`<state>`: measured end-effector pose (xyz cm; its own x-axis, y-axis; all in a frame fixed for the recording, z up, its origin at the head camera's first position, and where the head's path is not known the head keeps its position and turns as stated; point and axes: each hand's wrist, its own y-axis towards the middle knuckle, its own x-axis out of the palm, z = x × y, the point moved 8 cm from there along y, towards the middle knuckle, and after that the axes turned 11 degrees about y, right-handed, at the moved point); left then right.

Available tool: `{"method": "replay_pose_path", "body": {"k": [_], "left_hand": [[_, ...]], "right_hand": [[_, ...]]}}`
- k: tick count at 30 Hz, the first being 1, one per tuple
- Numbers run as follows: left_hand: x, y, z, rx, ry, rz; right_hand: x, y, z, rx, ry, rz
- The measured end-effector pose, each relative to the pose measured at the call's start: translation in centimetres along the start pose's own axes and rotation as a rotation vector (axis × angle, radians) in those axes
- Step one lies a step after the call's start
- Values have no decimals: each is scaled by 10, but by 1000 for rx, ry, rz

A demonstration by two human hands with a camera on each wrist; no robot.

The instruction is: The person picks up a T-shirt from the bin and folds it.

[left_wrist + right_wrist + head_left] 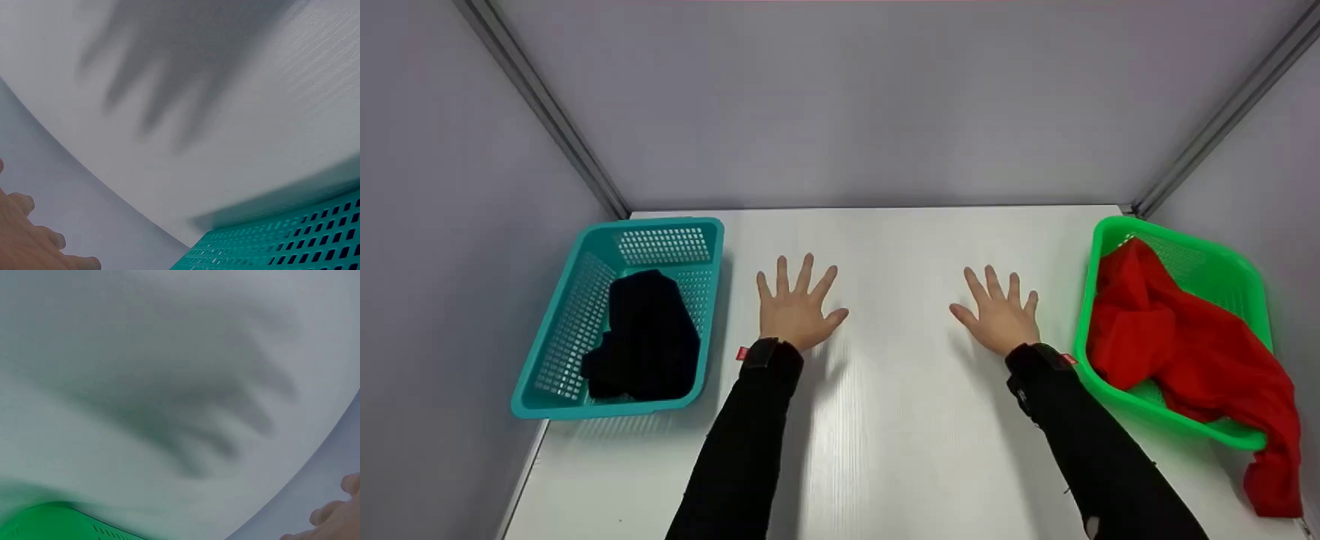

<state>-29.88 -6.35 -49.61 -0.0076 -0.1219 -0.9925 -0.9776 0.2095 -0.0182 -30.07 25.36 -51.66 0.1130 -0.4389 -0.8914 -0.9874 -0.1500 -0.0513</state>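
My left hand (795, 311) is held over the white table with its fingers spread and nothing in them. To its left stands a teal basket (705, 315) with a folded black cloth (649, 337) inside. My right hand (997, 315), also spread and holding nothing, hovers over the table nearer the green basket (1222, 262). A red cloth (1185, 337) lies bunched in that basket and hangs over its near right corner down to the table. In the left wrist view, fingertips (50, 236) show at the lower left above the hand's shadow.
The white tabletop (892, 420) stretches between the two baskets. Grey panels enclose it, with a back wall (870, 105), a left wall (442, 262) and a right wall (1282, 187). Metal posts run up the back corners.
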Motion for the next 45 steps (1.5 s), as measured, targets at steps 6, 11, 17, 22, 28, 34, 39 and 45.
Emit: {"method": "replay_pose_path", "body": {"k": [6, 11, 17, 22, 28, 34, 39, 45], "left_hand": [[-4, 1, -3, 6, -9, -20], [-10, -1, -9, 0, -8, -35], [-16, -6, -21, -5, 19, -30], [-23, -13, -39, 0, -7, 1], [-21, -23, -85, -62, -42, 38], [-4, -44, -146, -192, -174, -17], [15, -69, -187, -264, -299, -218], [19, -101, -189, -153, -336, -505]], "right_hand": [[2, -1, -4, -10, 15, -2], [3, -4, -8, -24, 16, 5], [11, -11, -14, -66, 0, -8], [30, -23, -30, -188, -11, -46], [79, -52, -55, -356, -1, -171], [122, -77, -69, -436, -29, -242], [139, -89, -71, -471, -90, -258], [146, -95, -69, -480, -135, -295]]}}
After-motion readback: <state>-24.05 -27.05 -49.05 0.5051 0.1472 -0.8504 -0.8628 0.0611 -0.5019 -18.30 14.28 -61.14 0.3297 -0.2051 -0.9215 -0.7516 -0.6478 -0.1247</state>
